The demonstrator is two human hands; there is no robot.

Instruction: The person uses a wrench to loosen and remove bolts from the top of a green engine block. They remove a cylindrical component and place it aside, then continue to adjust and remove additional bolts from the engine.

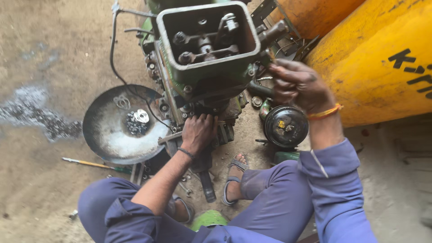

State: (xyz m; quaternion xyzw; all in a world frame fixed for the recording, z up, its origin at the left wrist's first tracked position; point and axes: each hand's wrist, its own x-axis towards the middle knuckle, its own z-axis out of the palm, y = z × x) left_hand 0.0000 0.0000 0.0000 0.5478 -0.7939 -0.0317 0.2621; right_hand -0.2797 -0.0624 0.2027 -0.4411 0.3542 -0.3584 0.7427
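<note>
A greasy green engine block (204, 67) stands on the dirt floor in front of me, its open top showing rocker arms and bolts. My left hand (198, 131) rests low against the engine's front side, fingers curled on a metal part there. My right hand (298, 85) is raised at the engine's right side, fingers closed around a small dark part near a pipe stub (274, 32); what it grips is too blurred to name. I squat in blue work clothes, one sandalled foot (235, 173) beneath the engine.
A round metal pan (103, 130) with several bolts and washers lies at the left. A screwdriver (92, 164) lies on the floor below it. A black round filter housing (286, 127) sits at the right, beside large yellow cylinders (373, 67). A spanner (206, 184) lies between my legs.
</note>
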